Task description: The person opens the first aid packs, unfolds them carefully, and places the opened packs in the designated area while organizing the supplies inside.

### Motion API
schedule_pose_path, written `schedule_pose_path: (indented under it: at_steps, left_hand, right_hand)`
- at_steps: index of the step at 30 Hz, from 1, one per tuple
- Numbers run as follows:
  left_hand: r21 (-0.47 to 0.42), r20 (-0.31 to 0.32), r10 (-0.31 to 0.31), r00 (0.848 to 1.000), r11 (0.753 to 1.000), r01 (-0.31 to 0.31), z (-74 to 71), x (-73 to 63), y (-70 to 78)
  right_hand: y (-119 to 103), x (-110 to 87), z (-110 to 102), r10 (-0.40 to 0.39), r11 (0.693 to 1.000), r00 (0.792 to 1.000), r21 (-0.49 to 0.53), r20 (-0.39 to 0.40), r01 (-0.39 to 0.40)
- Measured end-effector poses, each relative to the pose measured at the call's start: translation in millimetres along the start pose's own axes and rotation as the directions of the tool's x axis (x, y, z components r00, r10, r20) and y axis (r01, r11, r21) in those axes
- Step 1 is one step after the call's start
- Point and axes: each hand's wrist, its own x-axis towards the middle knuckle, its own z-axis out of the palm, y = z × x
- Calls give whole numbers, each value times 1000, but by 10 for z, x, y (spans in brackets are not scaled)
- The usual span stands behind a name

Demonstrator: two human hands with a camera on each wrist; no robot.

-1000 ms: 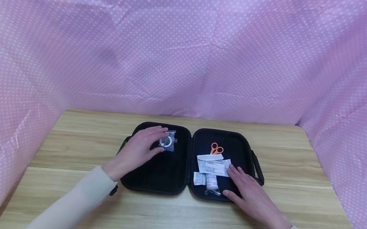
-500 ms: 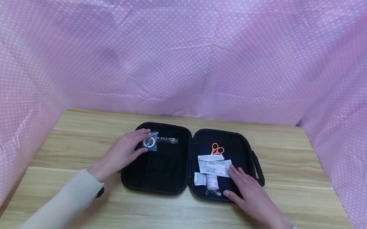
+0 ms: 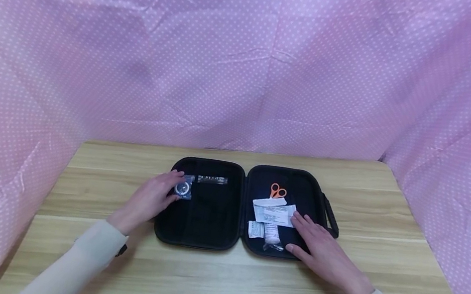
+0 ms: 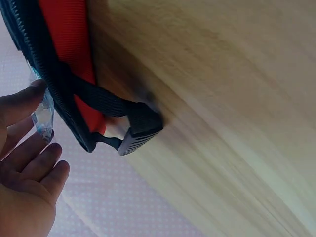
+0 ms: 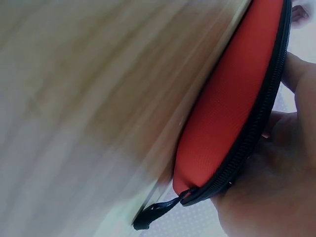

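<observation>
My left hand (image 3: 148, 201) pinches a small clear plastic packet (image 3: 184, 188) with a white ring-shaped roll inside, over the left edge of an open zip case (image 3: 214, 225). The left wrist view shows the clear packet (image 4: 43, 117) between thumb and fingers, beside the case's zipped rim. A narrow clear packet (image 3: 213, 179) of small pieces lies in the left half. My right hand (image 3: 324, 250) rests over the right half's near edge, fingers relaxed, tips at a white printed packet (image 3: 274, 214). Around that lie orange-handled scissors (image 3: 277, 191), a folded white strip (image 3: 270, 202) and a wrapped roll (image 3: 272, 234).
The case is red outside (image 5: 222, 108) and black inside, lying on a wooden table (image 3: 214, 286). Its black handle (image 3: 330, 216) sticks out at the right; another strap handle (image 4: 140, 128) hangs at the left. A pink dotted cloth (image 3: 247, 67) hangs behind the table.
My left hand has moved left and slightly nearer with the ring packet, from inside the left half to its left edge. The narrow packet has come into sight. My right hand has stayed still.
</observation>
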Motion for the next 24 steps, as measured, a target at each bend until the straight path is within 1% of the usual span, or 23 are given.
schedule_pose_path:
  at_steps: [7,10,17,20,24]
  left_hand:
    - [34,46,49,998,998,-51,59,-4,-28]
    - [42,65,55,996,997,-57,89,-9,-40]
    - [30,98,52,994,998,-55,120,13,-36]
    - [26,101,17,995,999,-20,114,11,-27]
    - [-23,53,-62,997,998,63,85,-12,5]
  right_hand:
    - [-4,7,-6,6,1000,1000,2,8,-6]
    - [-6,4,-7,6,1000,1000,2,11,-7]
    - [-3,3,-8,6,1000,1000,2,6,-6]
    - [-5,3,-12,4,1000,1000,4,4,-4]
    - [-7,2,-17,7,1000,1000,7,8,-7]
